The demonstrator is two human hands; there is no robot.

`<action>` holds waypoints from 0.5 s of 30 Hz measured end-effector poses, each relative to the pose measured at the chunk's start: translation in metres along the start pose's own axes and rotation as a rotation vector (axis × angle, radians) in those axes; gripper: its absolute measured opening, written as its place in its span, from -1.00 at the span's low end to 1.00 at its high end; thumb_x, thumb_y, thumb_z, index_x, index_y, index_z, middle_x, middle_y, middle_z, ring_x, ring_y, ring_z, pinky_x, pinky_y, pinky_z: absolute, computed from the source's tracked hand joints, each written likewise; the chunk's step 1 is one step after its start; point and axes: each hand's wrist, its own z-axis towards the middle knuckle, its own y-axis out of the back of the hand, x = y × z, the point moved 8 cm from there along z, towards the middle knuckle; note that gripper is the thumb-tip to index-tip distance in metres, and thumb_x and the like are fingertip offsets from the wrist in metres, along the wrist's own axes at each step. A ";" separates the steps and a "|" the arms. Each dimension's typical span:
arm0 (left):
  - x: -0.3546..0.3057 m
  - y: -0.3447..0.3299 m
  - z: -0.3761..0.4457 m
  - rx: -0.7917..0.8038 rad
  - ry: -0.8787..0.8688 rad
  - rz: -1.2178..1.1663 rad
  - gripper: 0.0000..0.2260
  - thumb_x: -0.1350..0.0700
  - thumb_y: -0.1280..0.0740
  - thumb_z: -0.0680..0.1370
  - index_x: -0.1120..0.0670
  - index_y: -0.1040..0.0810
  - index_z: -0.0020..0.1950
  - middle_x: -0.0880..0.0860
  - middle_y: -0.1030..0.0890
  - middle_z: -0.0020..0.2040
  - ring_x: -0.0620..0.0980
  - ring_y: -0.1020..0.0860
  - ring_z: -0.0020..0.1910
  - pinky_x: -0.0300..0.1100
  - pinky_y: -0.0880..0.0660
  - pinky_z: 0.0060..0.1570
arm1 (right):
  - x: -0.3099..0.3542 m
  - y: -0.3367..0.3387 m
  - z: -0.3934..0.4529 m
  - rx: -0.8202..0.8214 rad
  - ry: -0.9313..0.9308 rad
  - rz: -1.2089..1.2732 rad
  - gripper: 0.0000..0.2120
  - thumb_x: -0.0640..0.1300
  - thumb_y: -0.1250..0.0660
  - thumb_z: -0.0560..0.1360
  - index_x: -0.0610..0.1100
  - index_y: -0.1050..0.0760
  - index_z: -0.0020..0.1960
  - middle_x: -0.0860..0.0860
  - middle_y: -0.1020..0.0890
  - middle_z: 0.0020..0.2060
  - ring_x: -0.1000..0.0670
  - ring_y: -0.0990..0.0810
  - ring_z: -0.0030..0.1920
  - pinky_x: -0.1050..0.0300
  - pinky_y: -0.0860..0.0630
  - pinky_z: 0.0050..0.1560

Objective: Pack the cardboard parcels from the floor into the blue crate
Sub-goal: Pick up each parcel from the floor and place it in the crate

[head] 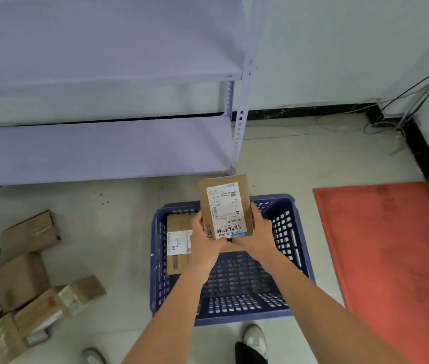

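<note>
We hold a labelled cardboard parcel [224, 207] above the blue crate [297, 248], our left hand [204, 239] and right hand [256, 232] clamped on its lower edges. One parcel in the crate [178, 243] lies flat, perhaps against its left wall; more parcels [24, 279] sit piled on the floor [119, 232] at left

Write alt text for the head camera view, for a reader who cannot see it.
Both hands, left hand and right hand, hold a labelled cardboard parcel upright over a blue crate on the floor. Another parcel already lies flat in the crate's far left corner. More loose parcels lie piled at left, below a grey shelf unit; a red mat lies at right.
</note>
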 end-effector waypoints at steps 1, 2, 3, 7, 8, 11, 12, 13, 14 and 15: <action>0.007 -0.009 -0.002 -0.011 0.013 -0.001 -0.26 0.27 -0.45 0.38 -0.09 -0.13 0.40 -0.29 -0.42 0.03 -0.38 -0.42 -0.01 -0.41 -0.40 -0.16 | -0.010 0.005 0.000 0.013 -0.006 0.021 -0.11 -0.03 -0.55 0.23 -0.09 -0.18 0.43 -0.14 -0.49 0.23 -0.15 -0.47 0.24 -0.07 -0.49 0.20; 0.013 -0.016 -0.003 -0.027 0.024 -0.001 -0.28 0.26 -0.46 0.38 -0.11 -0.14 0.37 -0.27 -0.43 0.05 -0.40 -0.41 -0.02 -0.41 -0.38 -0.17 | -0.017 0.009 0.000 0.029 -0.004 0.058 -0.10 -0.04 -0.56 0.22 -0.09 -0.18 0.44 -0.15 -0.45 0.27 -0.14 -0.44 0.28 -0.09 -0.48 0.22; 0.020 -0.021 -0.004 -0.046 0.034 0.001 -0.29 0.25 -0.46 0.38 -0.11 -0.16 0.36 -0.23 -0.44 0.09 -0.40 -0.41 -0.01 -0.41 -0.38 -0.16 | -0.025 0.010 0.001 0.046 -0.003 0.105 -0.10 -0.07 -0.57 0.21 -0.10 -0.19 0.42 -0.13 -0.43 0.29 -0.12 -0.42 0.31 -0.12 -0.47 0.23; 0.039 -0.031 -0.005 -0.124 0.023 0.054 -0.24 0.25 -0.47 0.38 -0.08 -0.16 0.44 -0.08 -0.41 0.34 -0.13 -0.41 0.27 -0.14 -0.44 0.22 | -0.060 0.003 0.000 0.092 -0.043 0.231 -0.20 -0.11 -0.54 0.23 0.04 -0.19 0.34 0.12 -0.48 0.17 0.09 -0.46 0.22 0.19 -0.45 0.16; 0.042 -0.031 -0.002 -0.138 0.013 0.087 -0.24 0.26 -0.47 0.38 -0.05 -0.16 0.46 -0.06 -0.39 0.38 -0.07 -0.36 0.34 -0.06 -0.39 0.31 | -0.069 -0.001 0.000 0.096 -0.060 0.233 -0.18 -0.14 -0.52 0.28 0.04 -0.16 0.40 0.11 -0.47 0.19 0.12 -0.44 0.21 0.25 -0.41 0.16; 0.058 -0.029 0.010 -0.154 0.002 0.171 -0.25 0.29 -0.43 0.41 0.01 -0.15 0.50 -0.01 -0.32 0.46 -0.03 -0.25 0.45 0.05 -0.27 0.42 | -0.096 -0.015 0.005 0.077 -0.112 0.244 -0.21 -0.23 -0.44 0.38 -0.02 -0.12 0.48 0.02 -0.43 0.34 0.03 -0.39 0.33 0.06 -0.37 0.34; 0.065 -0.027 0.014 -0.161 0.006 0.188 -0.26 0.31 -0.42 0.41 0.02 -0.16 0.50 0.00 -0.32 0.46 -0.03 -0.25 0.46 0.06 -0.27 0.42 | -0.104 -0.019 0.008 0.061 -0.131 0.256 -0.24 -0.24 -0.43 0.39 -0.02 -0.14 0.47 0.00 -0.44 0.34 -0.01 -0.40 0.34 -0.02 -0.37 0.36; 0.071 -0.025 0.018 -0.169 0.005 0.203 -0.27 0.32 -0.41 0.41 0.02 -0.17 0.49 0.00 -0.33 0.45 -0.03 -0.26 0.45 0.05 -0.27 0.42 | -0.110 -0.023 0.010 0.043 -0.149 0.263 -0.26 -0.24 -0.43 0.39 -0.02 -0.17 0.47 -0.01 -0.46 0.33 -0.02 -0.41 0.34 -0.06 -0.38 0.35; 0.076 -0.024 0.022 -0.174 0.004 0.217 -0.28 0.32 -0.41 0.41 0.02 -0.19 0.49 0.00 -0.34 0.44 -0.04 -0.27 0.44 0.03 -0.27 0.42 | -0.115 -0.026 0.013 0.026 -0.163 0.271 -0.27 -0.24 -0.42 0.39 -0.01 -0.18 0.46 0.00 -0.46 0.33 -0.03 -0.42 0.33 -0.07 -0.39 0.34; 0.081 -0.023 0.026 -0.175 0.010 0.226 -0.28 0.33 -0.40 0.42 0.02 -0.19 0.49 0.00 -0.34 0.44 -0.04 -0.27 0.44 0.02 -0.26 0.42 | -0.121 -0.031 0.015 0.016 -0.180 0.278 -0.27 -0.24 -0.42 0.39 0.01 -0.19 0.47 0.01 -0.47 0.32 -0.02 -0.42 0.33 -0.07 -0.39 0.34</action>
